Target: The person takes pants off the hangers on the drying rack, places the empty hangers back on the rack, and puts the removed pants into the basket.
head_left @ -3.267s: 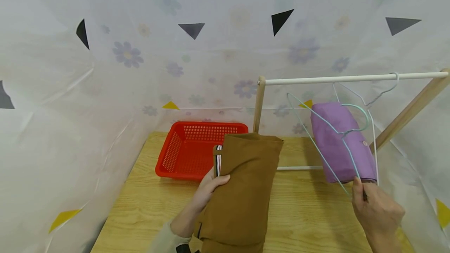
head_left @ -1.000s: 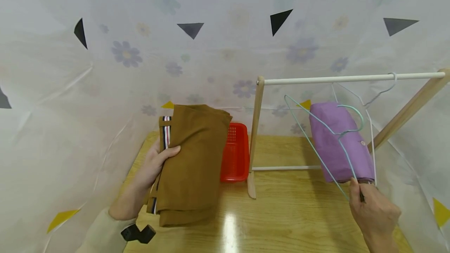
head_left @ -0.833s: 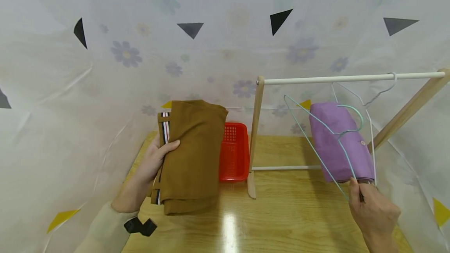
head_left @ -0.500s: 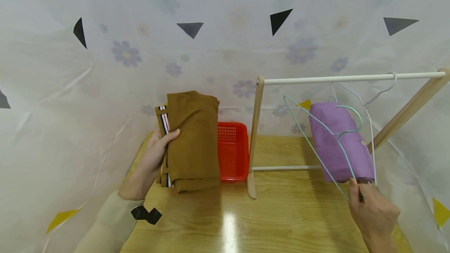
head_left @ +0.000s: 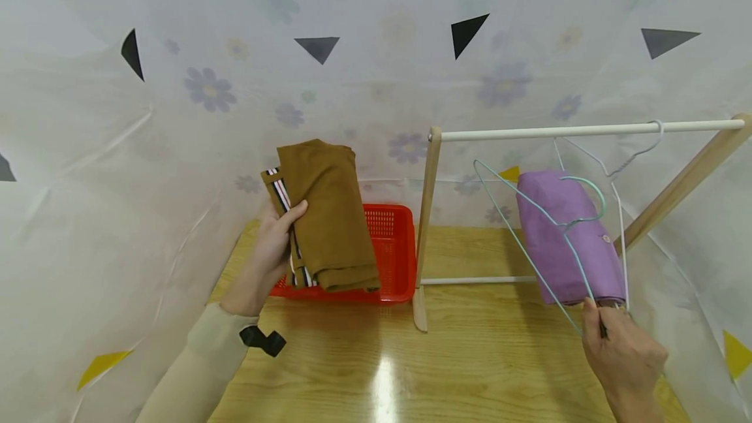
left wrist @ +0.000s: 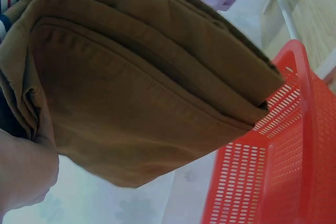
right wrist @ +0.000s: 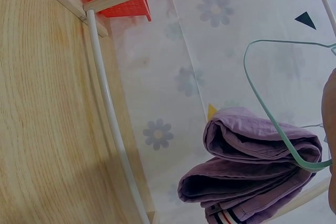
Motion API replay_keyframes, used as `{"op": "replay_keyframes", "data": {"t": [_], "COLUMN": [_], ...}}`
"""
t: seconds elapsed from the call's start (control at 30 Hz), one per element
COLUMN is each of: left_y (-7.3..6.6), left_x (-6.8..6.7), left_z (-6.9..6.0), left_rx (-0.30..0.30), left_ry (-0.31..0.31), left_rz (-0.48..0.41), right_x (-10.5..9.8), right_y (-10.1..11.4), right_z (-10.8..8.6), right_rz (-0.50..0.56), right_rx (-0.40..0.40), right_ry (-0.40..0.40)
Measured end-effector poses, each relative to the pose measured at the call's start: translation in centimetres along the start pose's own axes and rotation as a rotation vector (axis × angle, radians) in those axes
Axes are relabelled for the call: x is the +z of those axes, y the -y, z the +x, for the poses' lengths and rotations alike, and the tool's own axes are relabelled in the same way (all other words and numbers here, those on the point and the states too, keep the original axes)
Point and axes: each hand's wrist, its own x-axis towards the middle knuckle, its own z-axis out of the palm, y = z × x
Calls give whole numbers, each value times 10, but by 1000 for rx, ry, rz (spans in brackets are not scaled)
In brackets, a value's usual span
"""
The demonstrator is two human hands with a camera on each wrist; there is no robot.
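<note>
My left hand (head_left: 271, 243) grips a folded brown pair of trousers (head_left: 335, 214) at the waistband edge, which has a navy, white and red stripe; the thumb lies on top. The trousers are above the red basket (head_left: 405, 260) and hide much of it. In the left wrist view, the fold layers of the trousers (left wrist: 136, 93) overlap the basket wall (left wrist: 304, 129). My right hand (head_left: 625, 351) holds a mint-green wire hanger (head_left: 602, 196) by its lower corner. Behind that hanger, folded purple trousers (head_left: 566, 247) hang on a white hanger (head_left: 621, 240).
A small clothes rack with a white top bar (head_left: 546, 130) and wooden posts (head_left: 431, 194) stands right of the basket. Its lower bar (head_left: 478, 281) runs low over the wooden table (head_left: 470, 358). A patterned white sheet (head_left: 352, 96) encloses the table at the back and sides.
The brown trousers were in front of the basket, went left, then moved away from me and are now over it, slightly tilted. My right hand and the green hanger have barely moved.
</note>
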Motion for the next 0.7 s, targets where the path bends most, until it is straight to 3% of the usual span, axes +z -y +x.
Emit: {"op": "replay_keyframes", "data": {"t": [0.37,0.53,0.7], "left_y": [33,46,58], "left_x": [16,22,26], "left_z": [11,12,11], "left_rx": [64,119,129], "left_ry": [-154,-151,-143], "left_rz": [-187,-275,-351], "right_x": [0,0,0], "right_y": [-2,-2,-1], "right_z": [-1,-1,-2], "right_rz": [-2,-3,-8], "right_rx": [-1,2,0], "right_ry": [2,-6,-13]}}
